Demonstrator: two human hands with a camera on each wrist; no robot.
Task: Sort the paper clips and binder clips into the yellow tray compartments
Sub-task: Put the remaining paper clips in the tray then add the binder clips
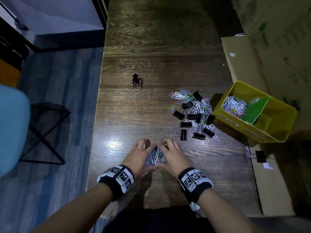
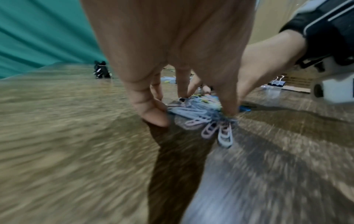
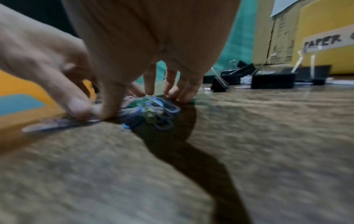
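Both hands sit close together on the dark, wood-grained worktop (image 1: 151, 47), cupped around a small heap of thin, coloured wire paper clips (image 1: 155, 158) that lies between them. The left hand (image 1: 140, 158) has its fingers bent down, the tips touching the heap from its side; the right hand (image 1: 173, 158) mirrors it, its fingertips (image 3: 184, 95) planted on the wood at the heap's far edge and its thumb pressed against the near edge. Neither hand has lifted the heap, which rests flat on the glossy surface. Beyond the right hand and to its right spreads a loose scatter of pale wire paper clips mixed with black, wedge-shaped metal binder clips (image 1: 195, 115). Further right stands the yellow rectangular tray (image 1: 276, 130), a green card divider (image 1: 254, 110) splitting it; the compartment labelled for paper clips holds a tangle of them. Ahead of the left hand, well apart, sits a small cluster of black binder clips (image 1: 137, 79).
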